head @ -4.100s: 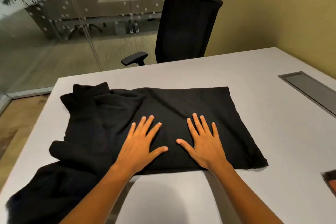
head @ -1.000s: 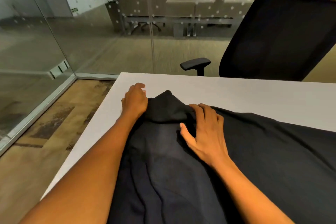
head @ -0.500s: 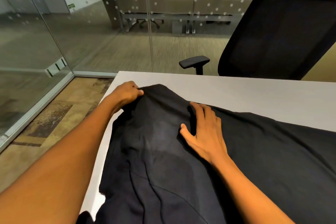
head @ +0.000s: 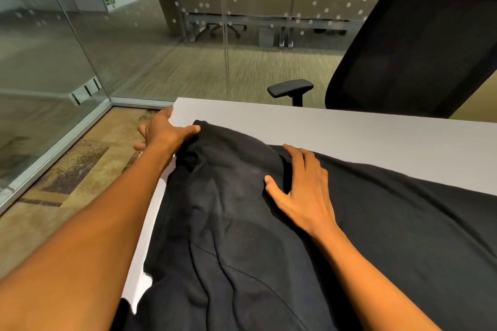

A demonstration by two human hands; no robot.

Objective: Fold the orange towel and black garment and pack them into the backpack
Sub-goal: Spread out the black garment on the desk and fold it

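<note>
The black garment [head: 269,236] lies spread over the left part of the white table [head: 349,137], wrinkled near the front edge. My left hand [head: 161,131] is at the garment's far left corner, by the table's corner, fingers spread and straight, thumb touching the cloth edge. My right hand [head: 301,188] lies flat on the garment with fingers extended, pressing a raised fold. Neither the orange towel nor the backpack is in view.
A black office chair [head: 411,51] with an armrest [head: 290,87] stands behind the table's far edge. Glass walls [head: 67,35] enclose the room to the left and behind. The table's left edge drops to a patterned floor [head: 67,174].
My left hand drew the garment's corner out towards the table's left corner, then let go and spread its fingers. My right hand stayed pressed on the cloth.
</note>
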